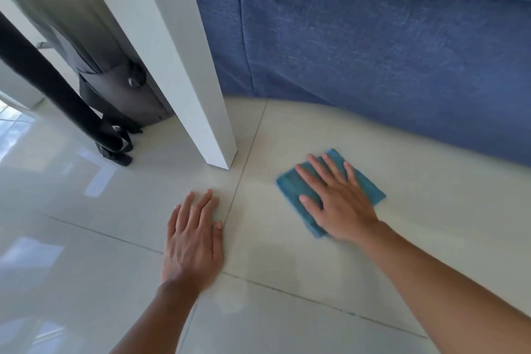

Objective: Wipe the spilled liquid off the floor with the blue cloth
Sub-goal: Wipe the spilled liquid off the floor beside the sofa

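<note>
A folded blue cloth (290, 185) lies flat on the glossy white tile floor (287, 261), close to the sofa's base. My right hand (337, 200) presses down on the cloth with its fingers spread, covering the cloth's middle. My left hand (194, 238) rests flat on the bare tile to the left of the cloth, palm down, holding nothing. A faint wet sheen shows on the tile between the two hands; the liquid itself is hard to make out.
A blue fabric sofa (388, 43) fills the top right. A white table leg (201, 100) stands on the floor just left of the cloth. Behind it lean a grey bag (115, 86) and a black pole (57, 92).
</note>
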Motion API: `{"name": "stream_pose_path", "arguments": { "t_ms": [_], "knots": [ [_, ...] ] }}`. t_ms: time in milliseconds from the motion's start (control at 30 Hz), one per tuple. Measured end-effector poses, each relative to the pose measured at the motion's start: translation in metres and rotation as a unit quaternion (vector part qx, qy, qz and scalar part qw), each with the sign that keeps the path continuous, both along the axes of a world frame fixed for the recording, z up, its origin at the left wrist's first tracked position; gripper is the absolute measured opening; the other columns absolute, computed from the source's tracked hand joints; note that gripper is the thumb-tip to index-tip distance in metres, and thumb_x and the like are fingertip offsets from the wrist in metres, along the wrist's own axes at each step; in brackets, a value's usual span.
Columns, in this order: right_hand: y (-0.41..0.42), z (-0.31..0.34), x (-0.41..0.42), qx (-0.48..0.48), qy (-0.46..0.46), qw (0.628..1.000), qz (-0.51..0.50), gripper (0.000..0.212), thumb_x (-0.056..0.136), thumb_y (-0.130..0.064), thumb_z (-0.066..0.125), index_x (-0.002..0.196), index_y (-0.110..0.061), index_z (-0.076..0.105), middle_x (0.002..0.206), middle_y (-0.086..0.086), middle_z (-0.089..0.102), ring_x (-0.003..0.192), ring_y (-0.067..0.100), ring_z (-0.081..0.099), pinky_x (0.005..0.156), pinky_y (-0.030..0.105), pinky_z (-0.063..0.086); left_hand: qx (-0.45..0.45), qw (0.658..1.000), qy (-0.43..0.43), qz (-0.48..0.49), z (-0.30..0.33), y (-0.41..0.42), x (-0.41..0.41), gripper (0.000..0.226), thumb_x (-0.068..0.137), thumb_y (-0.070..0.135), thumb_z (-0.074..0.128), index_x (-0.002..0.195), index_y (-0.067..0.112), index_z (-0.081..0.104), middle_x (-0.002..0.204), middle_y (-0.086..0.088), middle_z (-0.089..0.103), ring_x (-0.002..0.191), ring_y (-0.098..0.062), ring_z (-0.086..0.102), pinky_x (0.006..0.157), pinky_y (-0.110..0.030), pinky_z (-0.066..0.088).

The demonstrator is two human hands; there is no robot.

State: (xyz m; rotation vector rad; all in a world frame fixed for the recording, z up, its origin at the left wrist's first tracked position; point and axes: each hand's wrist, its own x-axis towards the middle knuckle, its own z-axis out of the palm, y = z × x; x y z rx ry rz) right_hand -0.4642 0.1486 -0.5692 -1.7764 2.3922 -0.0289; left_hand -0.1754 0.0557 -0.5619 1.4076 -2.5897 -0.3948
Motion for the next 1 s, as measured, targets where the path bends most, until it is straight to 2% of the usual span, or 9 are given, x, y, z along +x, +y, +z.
{"name": "stream_pose_path", "arguments": {
  "t_ms": [100,267,367,500,667,733,833,900,1000],
  "knots": [
    [-0.054,-0.001,0.011,0.011,-0.016,0.985,-0.169,0.067,0.097,-0.059,0.022,0.159,-0.035,0.016,0.171,-0.001,0.009,0.156,0.027,0.003,0.123,0.056,0.0,-0.004,1.0,-0.01,0.0,-0.004,-0.001,0.001,0.047,0.097,0.033,0.034,0.137,0.017,0.052,0.148,0.0,0.049,0.145,-0.03,0.032,0.119,-0.046,0.021],
    [0.042,0.008,0.095,-0.004,-0.065,0.998,0.025,0.064,0.099,-0.058,0.033,0.159,-0.037,0.022,0.17,-0.007,0.01,0.157,0.02,0.001,0.124,0.053,0.002,-0.027,0.994,-0.014,-0.107,0.0,0.005,0.002,0.046,0.095,0.038,0.038,0.131,0.02,0.06,0.139,0.001,0.059,0.136,-0.023,0.044,0.114,-0.049,0.03],
    [0.093,-0.002,0.038,-0.012,-0.024,0.994,-0.111,0.067,0.097,-0.062,0.031,0.158,-0.036,0.026,0.169,-0.006,0.016,0.156,0.023,0.009,0.124,0.054,0.008,-0.038,0.992,-0.037,-0.117,0.001,0.006,-0.004,0.045,0.093,0.042,0.043,0.13,0.023,0.062,0.138,0.002,0.06,0.134,-0.023,0.047,0.112,-0.048,0.031],
    [0.042,-0.003,0.009,-0.001,-0.018,0.946,-0.323,0.072,0.094,-0.06,0.016,0.16,-0.032,0.022,0.17,0.001,0.014,0.156,0.029,0.007,0.122,0.058,0.005,-0.026,0.997,-0.011,-0.065,0.005,0.009,-0.013,0.042,0.089,0.047,0.05,0.121,0.026,0.066,0.13,0.005,0.064,0.131,-0.02,0.052,0.111,-0.049,0.035],
    [0.136,-0.002,0.073,-0.004,-0.028,0.99,-0.137,0.067,0.097,-0.06,0.034,0.159,-0.036,0.023,0.17,-0.006,0.011,0.157,0.023,0.008,0.124,0.054,0.008,0.004,1.0,0.025,0.015,0.0,0.024,-0.035,0.049,0.088,0.051,0.044,0.122,0.023,0.063,0.13,0.003,0.061,0.136,-0.025,0.045,0.114,-0.059,0.025],
    [0.17,-0.006,0.038,-0.001,0.001,0.963,-0.269,0.069,0.097,-0.061,0.027,0.16,-0.035,0.022,0.17,-0.003,0.014,0.156,0.025,0.01,0.123,0.056,0.011,-0.002,1.0,0.017,0.017,0.0,0.026,-0.04,0.051,0.087,0.052,0.043,0.123,0.022,0.063,0.13,0.001,0.06,0.136,-0.027,0.043,0.113,-0.06,0.023],
    [0.118,-0.007,-0.006,0.003,-0.018,0.867,-0.498,0.072,0.094,-0.059,0.017,0.161,-0.031,0.016,0.17,0.003,0.011,0.156,0.029,0.006,0.121,0.061,0.008,-0.002,1.0,0.01,0.007,-0.001,0.027,-0.048,0.049,0.088,0.048,0.042,0.124,0.021,0.062,0.13,-0.002,0.06,0.135,-0.031,0.042,0.112,-0.062,0.021],
    [0.074,-0.005,0.028,-0.021,-0.025,0.901,-0.432,0.07,0.095,-0.058,0.023,0.16,-0.031,0.021,0.17,0.005,0.012,0.156,0.03,0.005,0.121,0.061,0.006,-0.003,1.0,0.021,0.004,-0.003,0.029,-0.048,0.046,0.09,0.042,0.04,0.124,0.02,0.063,0.129,-0.003,0.061,0.133,-0.032,0.044,0.11,-0.062,0.023],
    [0.108,0.001,0.105,-0.032,-0.073,0.989,-0.121,0.067,0.097,-0.058,0.039,0.158,-0.036,0.027,0.17,-0.004,0.012,0.157,0.023,0.005,0.122,0.056,0.008,-0.018,0.999,0.043,0.002,-0.007,0.03,-0.045,0.044,0.091,0.036,0.041,0.122,0.018,0.066,0.128,-0.005,0.064,0.13,-0.032,0.047,0.108,-0.063,0.026]
  ]
}}
